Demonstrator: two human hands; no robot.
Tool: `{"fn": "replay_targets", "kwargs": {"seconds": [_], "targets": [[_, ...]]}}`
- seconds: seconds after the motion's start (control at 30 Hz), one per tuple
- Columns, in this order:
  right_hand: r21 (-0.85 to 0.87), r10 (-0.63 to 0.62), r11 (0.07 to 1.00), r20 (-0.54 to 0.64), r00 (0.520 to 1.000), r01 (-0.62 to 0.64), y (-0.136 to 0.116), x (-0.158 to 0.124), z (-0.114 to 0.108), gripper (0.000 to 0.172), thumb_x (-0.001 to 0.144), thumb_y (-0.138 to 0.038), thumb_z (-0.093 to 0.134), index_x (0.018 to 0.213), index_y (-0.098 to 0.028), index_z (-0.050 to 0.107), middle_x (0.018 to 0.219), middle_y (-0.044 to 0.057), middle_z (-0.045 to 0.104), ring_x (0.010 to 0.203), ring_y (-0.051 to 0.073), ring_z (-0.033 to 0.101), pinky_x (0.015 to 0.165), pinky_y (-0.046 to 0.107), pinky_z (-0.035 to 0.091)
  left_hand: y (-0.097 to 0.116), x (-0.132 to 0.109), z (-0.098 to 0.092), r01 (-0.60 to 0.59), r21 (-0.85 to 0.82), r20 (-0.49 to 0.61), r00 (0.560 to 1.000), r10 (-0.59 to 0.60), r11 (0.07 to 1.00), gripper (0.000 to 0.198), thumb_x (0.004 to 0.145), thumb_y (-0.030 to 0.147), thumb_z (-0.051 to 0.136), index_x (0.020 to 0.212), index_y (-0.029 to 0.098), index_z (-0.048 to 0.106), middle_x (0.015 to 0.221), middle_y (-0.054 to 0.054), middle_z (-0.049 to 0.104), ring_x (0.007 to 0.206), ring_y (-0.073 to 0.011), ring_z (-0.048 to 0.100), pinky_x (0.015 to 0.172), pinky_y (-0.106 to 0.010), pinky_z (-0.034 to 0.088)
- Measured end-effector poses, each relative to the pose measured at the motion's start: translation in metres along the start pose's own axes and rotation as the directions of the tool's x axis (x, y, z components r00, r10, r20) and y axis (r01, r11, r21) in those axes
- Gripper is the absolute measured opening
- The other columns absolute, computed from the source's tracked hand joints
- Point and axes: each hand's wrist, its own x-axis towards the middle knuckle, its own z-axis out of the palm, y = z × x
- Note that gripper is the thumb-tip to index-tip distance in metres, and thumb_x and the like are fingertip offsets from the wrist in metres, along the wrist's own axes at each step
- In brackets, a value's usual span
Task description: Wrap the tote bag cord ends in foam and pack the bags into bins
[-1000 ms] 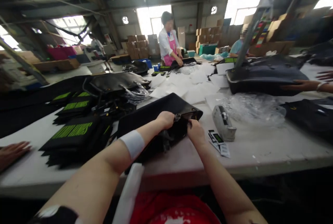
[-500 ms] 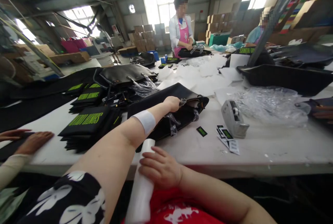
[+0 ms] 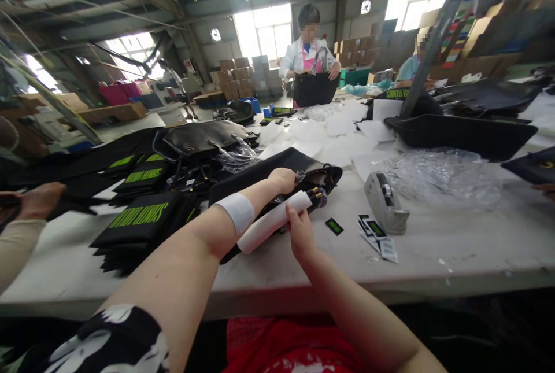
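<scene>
A black handbag (image 3: 277, 173) lies flat on the white table (image 3: 433, 246) in front of me. My left hand (image 3: 282, 178) is closed on the bag's top edge, near its opening, with a white band round my wrist. My right hand (image 3: 299, 233) grips a white paper roll (image 3: 273, 221) and holds it slanted, its far end at the bag's mouth. Small black tags with green print (image 3: 375, 229) lie just right of the bag.
A grey tape dispenser (image 3: 385, 202) and crumpled clear plastic (image 3: 437, 173) sit to the right. Stacks of black pouches with green lettering (image 3: 141, 217) lie left, by another person's hand (image 3: 39, 199). A person in a pink apron (image 3: 309, 49) lifts a black bag far across the table.
My right hand has lifted the white roll from my lap up to the bag's opening. The person at the far end has raised a black bag upright.
</scene>
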Motion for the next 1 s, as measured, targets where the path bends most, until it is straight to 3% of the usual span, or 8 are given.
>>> {"fn": "replay_targets", "kwargs": {"seconds": [0.17,0.33,0.4,0.5,0.6,0.77,0.87,1.0], "targets": [[0.149,0.309,0.936,0.079,0.948,-0.318,0.001,0.018,0.011,0.032,0.063,-0.031,0.067,0.091,-0.017,0.061,0.077,0.001,0.064,0.077,0.019,0.059,0.064,0.026,0.048,0.002,-0.004,0.002,0.021,-0.022,0.002,1.0,-0.021,1.0,0.036,0.088,0.036,0.049,0.1,0.011,0.071,0.108,-0.018,0.069,0.1,-0.0269,0.065,0.087,-0.031,0.05],[0.136,0.329,0.918,0.26,0.908,-0.372,-0.012,0.038,0.001,0.035,0.055,-0.024,0.074,0.087,-0.012,0.068,0.074,0.004,0.068,0.071,0.019,0.059,0.068,0.028,0.047,0.001,-0.009,-0.003,0.021,-0.092,0.011,1.0,-0.021,0.996,0.035,0.087,0.037,0.049,0.099,0.011,0.071,0.108,-0.017,0.069,0.103,-0.0285,0.064,0.091,-0.033,0.048],[0.137,0.339,0.906,0.33,0.881,-0.4,-0.017,0.041,-0.005,0.04,0.053,-0.025,0.076,0.089,-0.01,0.07,0.077,0.006,0.07,0.074,0.02,0.061,0.07,0.03,0.048,-0.002,-0.014,-0.003,-0.007,-0.15,0.033,0.999,0.012,0.989,0.036,0.086,0.039,0.053,0.107,0.015,0.07,0.114,-0.014,0.068,0.107,-0.0284,0.063,0.094,-0.033,0.048],[0.143,0.328,0.902,0.383,0.864,-0.406,-0.017,0.044,-0.015,0.043,0.051,-0.025,0.077,0.091,-0.011,0.071,0.081,0.006,0.071,0.075,0.02,0.061,0.07,0.029,0.048,-0.01,-0.034,0.002,-0.045,-0.262,0.077,0.995,0.068,0.964,0.042,0.087,0.031,0.049,0.126,0.021,0.06,0.128,-0.004,0.063,0.115,-0.0206,0.06,0.097,-0.025,0.046],[0.136,0.308,0.918,0.352,0.884,-0.373,-0.009,0.049,-0.027,0.039,0.051,-0.025,0.078,0.087,-0.013,0.072,0.083,0.006,0.071,0.077,0.02,0.062,0.071,0.028,0.048,-0.02,-0.067,0.019,-0.031,-0.332,0.122,0.99,0.076,0.943,0.058,0.078,0.021,0.054,0.136,0.02,0.051,0.136,-0.003,0.058,0.12,-0.0174,0.057,0.1,-0.02,0.044],[0.134,0.313,0.931,0.188,0.931,-0.34,0.005,0.06,-0.039,0.035,0.048,-0.022,0.079,0.081,-0.014,0.069,0.077,0.004,0.069,0.073,0.02,0.061,0.068,0.028,0.047,-0.031,-0.117,0.066,0.125,-0.336,0.124,0.988,-0.088,0.933,0.083,0.063,0.016,0.063,0.142,0.01,0.039,0.146,-0.016,0.044,0.135,-0.0288,0.042,0.113,-0.033,0.035],[0.154,0.317,0.933,0.077,0.945,-0.325,0.011,0.059,-0.035,0.036,0.048,-0.021,0.079,0.081,-0.015,0.066,0.075,0.002,0.067,0.072,0.018,0.06,0.066,0.026,0.047,-0.033,-0.123,0.088,0.188,-0.36,0.127,0.98,-0.151,0.914,0.082,0.065,0.017,0.061,0.143,0.009,0.038,0.148,-0.015,0.042,0.136,-0.0271,0.041,0.114,-0.031,0.033],[0.241,0.343,0.911,0.001,0.939,-0.333,0.018,0.053,-0.026,0.04,0.058,-0.038,0.076,0.089,-0.017,0.063,0.079,0.003,0.067,0.075,0.02,0.062,0.067,0.03,0.05,-0.036,-0.11,0.098,0.19,-0.393,0.124,0.98,-0.152,0.9,0.075,0.069,0.027,0.061,0.141,0.015,0.043,0.144,-0.009,0.049,0.13,-0.0212,0.048,0.107,-0.022,0.039]]}}
